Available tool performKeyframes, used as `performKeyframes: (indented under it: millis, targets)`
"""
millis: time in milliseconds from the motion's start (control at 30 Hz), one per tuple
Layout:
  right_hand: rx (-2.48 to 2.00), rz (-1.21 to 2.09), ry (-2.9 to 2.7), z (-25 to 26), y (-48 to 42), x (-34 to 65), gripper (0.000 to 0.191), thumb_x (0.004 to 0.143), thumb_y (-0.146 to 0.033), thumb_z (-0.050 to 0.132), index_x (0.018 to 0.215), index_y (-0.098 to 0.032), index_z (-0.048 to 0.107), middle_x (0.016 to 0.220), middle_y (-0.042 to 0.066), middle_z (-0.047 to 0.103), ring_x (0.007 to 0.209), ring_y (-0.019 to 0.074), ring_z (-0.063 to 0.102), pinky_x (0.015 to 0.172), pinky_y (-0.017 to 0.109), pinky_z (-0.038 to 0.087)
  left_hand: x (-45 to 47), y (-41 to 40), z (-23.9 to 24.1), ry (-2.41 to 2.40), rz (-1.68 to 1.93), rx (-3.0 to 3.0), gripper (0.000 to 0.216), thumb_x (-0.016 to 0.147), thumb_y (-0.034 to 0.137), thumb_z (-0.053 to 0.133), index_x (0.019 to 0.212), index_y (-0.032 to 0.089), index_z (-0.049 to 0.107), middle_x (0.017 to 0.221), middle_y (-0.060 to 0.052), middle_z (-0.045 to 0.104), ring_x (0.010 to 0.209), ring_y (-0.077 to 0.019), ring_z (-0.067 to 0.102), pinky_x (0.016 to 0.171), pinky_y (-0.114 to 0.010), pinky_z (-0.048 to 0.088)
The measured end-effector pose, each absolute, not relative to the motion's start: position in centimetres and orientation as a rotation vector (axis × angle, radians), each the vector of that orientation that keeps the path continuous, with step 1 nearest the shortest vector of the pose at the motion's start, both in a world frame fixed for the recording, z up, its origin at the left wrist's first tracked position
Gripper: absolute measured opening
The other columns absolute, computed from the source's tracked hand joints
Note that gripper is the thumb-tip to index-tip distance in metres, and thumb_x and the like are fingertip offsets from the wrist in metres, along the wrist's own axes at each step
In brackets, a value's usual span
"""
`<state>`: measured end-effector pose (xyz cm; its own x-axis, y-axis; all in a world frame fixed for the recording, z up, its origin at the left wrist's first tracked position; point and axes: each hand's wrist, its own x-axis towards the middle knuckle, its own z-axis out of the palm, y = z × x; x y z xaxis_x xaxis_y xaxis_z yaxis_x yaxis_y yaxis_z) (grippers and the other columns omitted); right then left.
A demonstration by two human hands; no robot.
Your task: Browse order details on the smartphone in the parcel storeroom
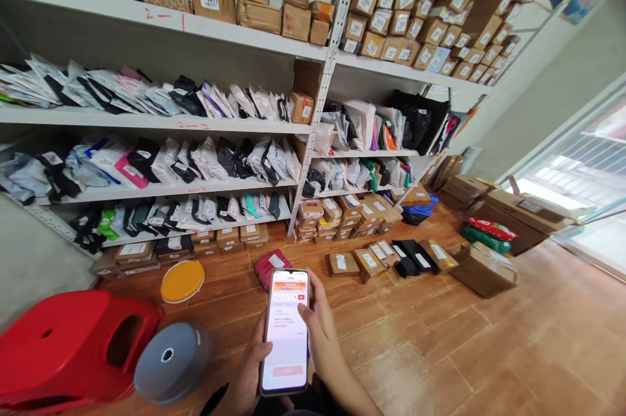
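Note:
A smartphone (286,354) with a lit, mostly white screen is held upright low in the middle of the view. My left hand (248,364) is closed around its left edge, thumb lying along the side of the screen. On the opposite side, my right hand (325,338) wraps the right edge, its thumb over the upper part of the screen. An orange banner and a pale red button show on the display; the text is too small to read. Just beyond the phone, a dark red parcel (272,265) with a white label lies on the floor.
White metal shelves (161,117) hold many bagged parcels and labelled boxes. A red plastic stool (63,344), a grey round stool (169,364) and a yellow round lid (182,281) are at left. Several parcels (369,263) and an open carton (484,269) sit on the wooden floor at right.

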<state>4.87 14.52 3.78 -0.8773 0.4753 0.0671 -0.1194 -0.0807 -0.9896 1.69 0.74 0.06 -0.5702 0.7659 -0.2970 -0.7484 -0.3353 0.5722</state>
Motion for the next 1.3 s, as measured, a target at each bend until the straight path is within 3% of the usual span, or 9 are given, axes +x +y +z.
performKeyframes:
  millis: [67,167,400,667,833,933,1033,1167,1300]
  targets:
    - [-0.421,2.07,-1.793,4.0,14.3,4.8,0.045,0.077,-0.036,0.054,0.119,-0.019,0.053,0.108,0.007,0.068,0.095,0.0242,0.062,0.084,0.036,0.048,1.8,0.6,0.2,0.854,2.01,0.01,0.089,0.077,0.039,0.064,0.149,0.035,0.011,0.134,-0.013,0.056,0.092,-0.0341,0.067,0.039,-0.028,0.053]
    - [-0.434,2.083,-1.815,4.3,14.0,4.9,0.037,0.07,-0.031,0.056,0.105,-0.019,0.06,0.086,0.003,0.071,0.075,0.0207,0.06,0.069,0.031,0.049,1.9,0.5,0.5,0.836,2.024,0.007,0.09,0.076,0.039,0.067,0.148,0.036,0.014,0.131,-0.012,0.058,0.091,-0.0322,0.067,0.038,-0.024,0.05]
    - [-0.437,2.078,-1.808,4.5,13.5,5.2,0.044,0.064,-0.027,0.056,0.107,-0.019,0.059,0.091,0.004,0.072,0.08,0.0228,0.063,0.071,0.032,0.05,2.0,0.4,0.6,0.866,2.022,-0.005,0.088,0.072,0.042,0.071,0.145,0.035,0.021,0.12,-0.012,0.064,0.085,-0.0301,0.069,0.037,-0.022,0.047]
    - [-0.391,2.109,-1.818,4.2,13.5,5.0,0.037,0.071,-0.031,0.05,0.106,-0.02,0.061,0.091,0.002,0.071,0.081,0.0212,0.06,0.073,0.031,0.048,2.2,0.6,0.5,0.787,2.086,-0.056,0.1,0.069,0.041,0.074,0.147,0.037,0.011,0.121,-0.013,0.063,0.085,-0.0319,0.068,0.035,-0.021,0.045]
    - [-0.311,2.052,-1.956,3.2,13.0,5.7,0.052,0.074,-0.028,0.051,0.125,-0.019,0.046,0.114,0.009,0.066,0.092,0.0243,0.062,0.082,0.037,0.049,2.4,0.7,0.4,0.791,2.16,-0.134,0.095,0.072,0.037,0.071,0.147,0.038,0.013,0.12,-0.009,0.066,0.098,-0.0322,0.066,0.062,-0.038,0.058]
    - [-0.17,1.892,-2.116,2.4,12.7,6.0,0.069,0.077,-0.029,0.055,0.139,-0.017,0.027,0.138,0.015,0.05,0.12,0.0284,0.053,0.098,0.042,0.044,2.2,0.8,0.0,0.752,2.254,-0.165,0.089,0.074,0.034,0.07,0.146,0.039,0.019,0.124,-0.006,0.064,0.105,-0.0319,0.063,0.081,-0.044,0.056]
    - [-0.037,1.796,-2.194,2.0,12.5,6.1,0.09,0.073,-0.029,0.063,0.145,-0.016,0.012,0.151,0.018,0.031,0.138,0.0315,0.033,0.112,0.046,0.031,1.7,0.9,-0.4,0.665,2.34,-0.23,0.09,0.07,0.033,0.072,0.146,0.036,0.025,0.129,-0.006,0.062,0.112,-0.0324,0.06,0.096,-0.045,0.048]
    - [0.012,1.838,-2.252,2.3,12.4,6.1,0.104,0.065,-0.026,0.072,0.146,-0.018,0.008,0.154,0.017,0.024,0.143,0.0324,0.021,0.118,0.048,0.016,1.4,0.9,-0.6,0.662,2.354,-0.3,0.09,0.07,0.031,0.071,0.147,0.03,0.024,0.131,-0.007,0.061,0.117,-0.0308,0.057,0.103,-0.043,0.043]
    - [0.052,1.96,-2.164,2.5,12.1,6.3,0.107,0.062,-0.022,0.076,0.146,-0.024,0.01,0.154,0.014,0.027,0.142,0.031,0.025,0.116,0.046,0.02,1.2,0.7,-0.4,0.668,2.37,-0.243,0.084,0.073,0.032,0.069,0.146,0.03,0.028,0.131,-0.007,0.061,0.117,-0.0308,0.057,0.101,-0.042,0.045]
